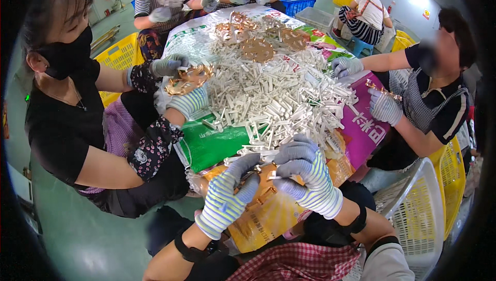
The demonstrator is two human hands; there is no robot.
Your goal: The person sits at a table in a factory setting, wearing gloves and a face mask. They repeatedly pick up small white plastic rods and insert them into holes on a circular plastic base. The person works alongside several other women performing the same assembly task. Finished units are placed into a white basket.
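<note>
Both my hands wear grey-and-striped work gloves and meet close together over the near edge of the table. My left hand [231,194] pinches the end of a shiny copper-coloured metal part [266,195], which hangs between the hands and is partly covered by the fingers. Between the bent fingers of my right hand [311,177] is a small white plastic piece [274,175], next to the copper-coloured part. Whether the two pieces are joined, I cannot tell. Just beyond my fingertips begins a wide heap of slim white plastic pieces [289,100].
Flat copper-coloured plates [257,50] lie on the far side of the heap. Printed sacks [214,139] cover the table. Gloved co-workers sit left, right and opposite, handling similar parts. A white basket [413,214] stands close by my right arm; yellow crates [121,59] and a blue crate [296,1] stand around.
</note>
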